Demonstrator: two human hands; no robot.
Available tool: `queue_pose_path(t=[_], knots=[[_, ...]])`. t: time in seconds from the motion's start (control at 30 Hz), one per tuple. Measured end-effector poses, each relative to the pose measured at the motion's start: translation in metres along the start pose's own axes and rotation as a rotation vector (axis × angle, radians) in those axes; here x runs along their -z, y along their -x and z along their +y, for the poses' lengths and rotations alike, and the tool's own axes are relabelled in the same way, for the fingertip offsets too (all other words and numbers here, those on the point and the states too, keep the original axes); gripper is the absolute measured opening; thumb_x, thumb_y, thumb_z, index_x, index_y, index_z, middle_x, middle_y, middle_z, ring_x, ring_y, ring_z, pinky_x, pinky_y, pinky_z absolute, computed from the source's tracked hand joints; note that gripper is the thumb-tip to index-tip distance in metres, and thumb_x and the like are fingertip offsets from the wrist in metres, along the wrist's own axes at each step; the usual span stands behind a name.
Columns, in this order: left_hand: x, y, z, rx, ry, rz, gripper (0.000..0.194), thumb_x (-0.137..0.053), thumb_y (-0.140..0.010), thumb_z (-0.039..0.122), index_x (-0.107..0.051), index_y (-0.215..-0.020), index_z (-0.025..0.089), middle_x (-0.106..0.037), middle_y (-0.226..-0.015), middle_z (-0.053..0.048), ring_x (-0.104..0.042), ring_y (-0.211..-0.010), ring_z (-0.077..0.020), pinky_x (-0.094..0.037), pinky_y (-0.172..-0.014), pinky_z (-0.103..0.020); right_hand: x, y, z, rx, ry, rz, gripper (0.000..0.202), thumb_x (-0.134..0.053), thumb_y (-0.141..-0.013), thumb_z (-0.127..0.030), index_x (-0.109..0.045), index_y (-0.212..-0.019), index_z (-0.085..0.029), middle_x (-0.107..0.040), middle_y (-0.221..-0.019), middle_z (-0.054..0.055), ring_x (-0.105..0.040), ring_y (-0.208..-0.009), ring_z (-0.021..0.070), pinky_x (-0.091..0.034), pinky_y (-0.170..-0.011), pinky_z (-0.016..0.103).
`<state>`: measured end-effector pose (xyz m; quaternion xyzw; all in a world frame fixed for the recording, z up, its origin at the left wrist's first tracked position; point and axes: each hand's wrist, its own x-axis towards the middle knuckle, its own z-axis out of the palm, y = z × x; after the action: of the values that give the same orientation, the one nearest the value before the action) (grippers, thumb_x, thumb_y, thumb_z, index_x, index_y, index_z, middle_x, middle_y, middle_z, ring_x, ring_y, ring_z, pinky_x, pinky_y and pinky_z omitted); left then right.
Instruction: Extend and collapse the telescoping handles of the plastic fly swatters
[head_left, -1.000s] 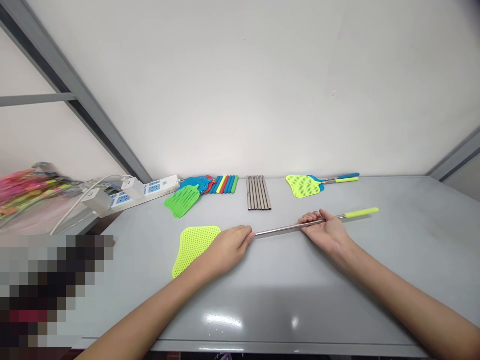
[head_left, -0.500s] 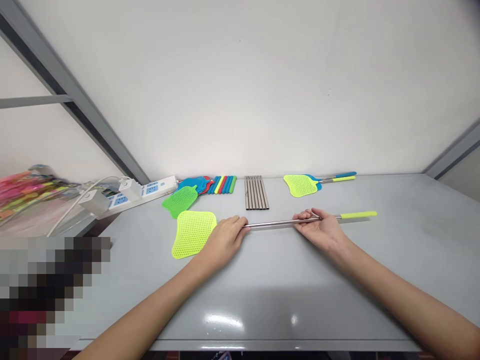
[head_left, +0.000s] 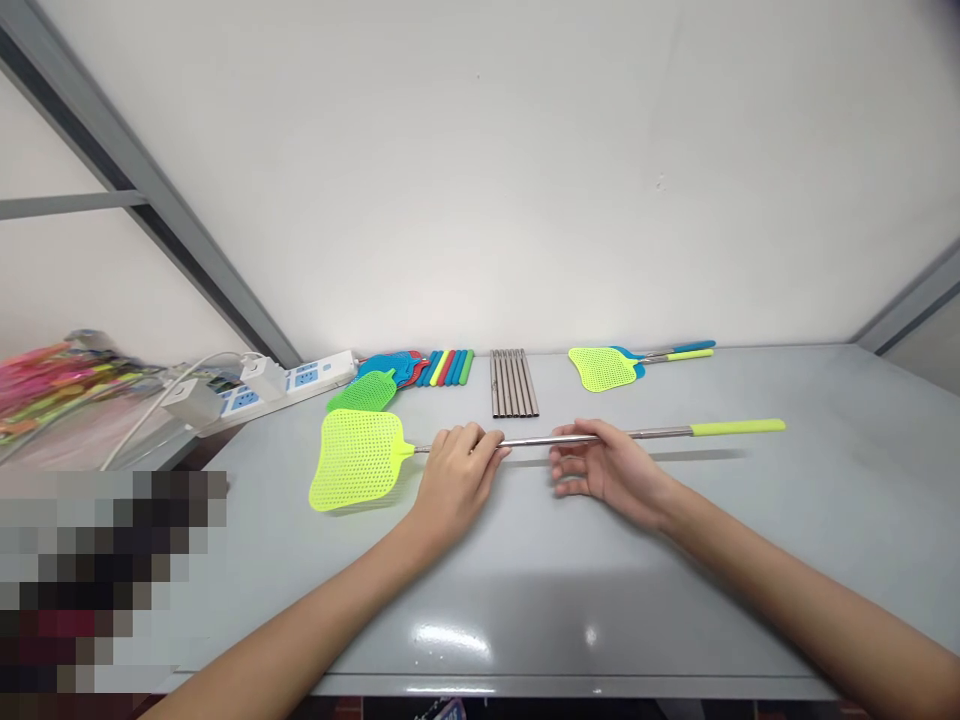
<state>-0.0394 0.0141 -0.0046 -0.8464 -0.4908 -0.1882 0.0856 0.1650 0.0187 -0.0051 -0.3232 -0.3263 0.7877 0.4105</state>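
Note:
A yellow-green fly swatter (head_left: 360, 460) lies crosswise in front of me, its metal rod (head_left: 532, 441) extended and its yellow handle (head_left: 739, 428) at the right. Near the swatter head, my left hand (head_left: 461, 470) is closed on the rod. My right hand (head_left: 600, 468) is at the middle of the rod, with the thumb over it and the other fingers spread below, not wrapped round it. A shadow under the rod and handle shows them slightly above the table.
Behind are green (head_left: 364, 390) and blue (head_left: 388, 368) swatter heads, coloured handles (head_left: 446, 368), metal rods (head_left: 514, 383) and a yellow swatter (head_left: 606, 369) by a blue one. A power strip (head_left: 300, 385) sits at the left.
The swatter is longer: its head has moved left, clear of my left hand, and its handle right. My right hand has shifted left along the rod and its fingers have spread.

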Motion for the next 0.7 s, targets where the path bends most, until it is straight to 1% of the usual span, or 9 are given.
queue_pose_path(t=[0.13,0.2,0.3,0.4,0.53,0.6,0.67,0.7], knots=[[0.001,0.005,0.010,-0.037,0.018,0.082,0.025,-0.031,-0.088,0.026,-0.054,-0.095,0.019,-0.052,-0.081,-0.005,-0.044,-0.073,-0.0163,-0.029,-0.068,-0.030,-0.007,0.003,0.008,-0.008,0.186,-0.091,0.040,-0.036,-0.082,-0.042,-0.058,-0.070,-0.011,-0.055,-0.068,0.006,-0.054,-0.061,0.0152,-0.045,-0.061,0.029],[0.002,0.006,0.011,-0.063,0.031,0.101,0.024,-0.032,-0.088,0.026,-0.053,-0.097,0.020,-0.053,-0.081,-0.004,-0.044,-0.073,-0.0156,-0.029,-0.069,-0.029,-0.010,0.004,0.010,0.012,0.212,-0.141,0.043,-0.033,-0.083,-0.042,-0.056,-0.063,-0.011,-0.053,-0.065,0.005,-0.053,-0.060,0.0144,-0.043,-0.062,0.028],[0.005,0.006,0.011,-0.087,0.033,0.109,0.022,-0.035,-0.087,0.029,-0.054,-0.094,0.022,-0.054,-0.077,-0.003,-0.044,-0.070,-0.0143,-0.028,-0.068,-0.028,-0.014,0.006,0.013,0.023,0.234,-0.206,0.047,-0.029,-0.085,-0.041,-0.055,-0.060,-0.011,-0.050,-0.063,0.004,-0.052,-0.058,0.0136,-0.041,-0.064,0.028],[0.009,0.006,0.011,-0.115,-0.002,0.079,0.023,-0.034,-0.087,0.030,-0.056,-0.089,0.022,-0.054,-0.072,-0.001,-0.043,-0.065,-0.0132,-0.028,-0.064,-0.029,-0.016,0.006,0.017,0.034,0.264,-0.228,0.051,-0.025,-0.086,-0.042,-0.055,-0.060,-0.011,-0.049,-0.060,0.003,-0.051,-0.057,0.0131,-0.040,-0.065,0.028],[0.013,0.011,0.016,-0.197,-0.039,-0.002,0.028,-0.029,-0.089,0.027,-0.055,-0.086,0.021,-0.052,-0.064,-0.001,-0.044,-0.060,-0.0128,-0.028,-0.056,-0.027,-0.016,0.006,0.027,0.032,0.300,-0.281,0.057,-0.021,-0.085,-0.049,-0.055,-0.058,-0.012,-0.051,-0.057,0.004,-0.050,-0.058,0.0140,-0.039,-0.067,0.029],[0.014,0.015,0.018,-0.223,-0.031,0.002,0.028,-0.028,-0.088,0.024,-0.055,-0.086,0.021,-0.052,-0.063,-0.001,-0.045,-0.059,-0.0126,-0.029,-0.054,-0.026,-0.016,0.007,0.032,0.011,0.296,-0.330,0.063,-0.015,-0.085,-0.053,-0.053,-0.055,-0.013,-0.050,-0.055,0.004,-0.050,-0.058,0.0144,-0.038,-0.067,0.030],[0.015,0.019,0.019,-0.246,-0.024,-0.003,0.024,-0.030,-0.087,0.023,-0.054,-0.082,0.020,-0.051,-0.062,0.000,-0.046,-0.058,-0.0126,-0.029,-0.053,-0.026,-0.016,0.010,0.036,-0.012,0.313,-0.387,0.066,-0.010,-0.084,-0.055,-0.049,-0.051,-0.014,-0.051,-0.054,0.005,-0.050,-0.057,0.0141,-0.038,-0.066,0.030],[0.015,0.020,0.019,-0.254,-0.021,-0.007,0.022,-0.032,-0.086,0.022,-0.053,-0.080,0.020,-0.051,-0.061,0.000,-0.046,-0.057,-0.0126,-0.029,-0.052,-0.026,-0.016,0.011,0.038,-0.015,0.327,-0.394,0.066,-0.009,-0.084,-0.056,-0.048,-0.051,-0.014,-0.052,-0.055,0.005,-0.050,-0.057,0.0141,-0.038,-0.065,0.030]])
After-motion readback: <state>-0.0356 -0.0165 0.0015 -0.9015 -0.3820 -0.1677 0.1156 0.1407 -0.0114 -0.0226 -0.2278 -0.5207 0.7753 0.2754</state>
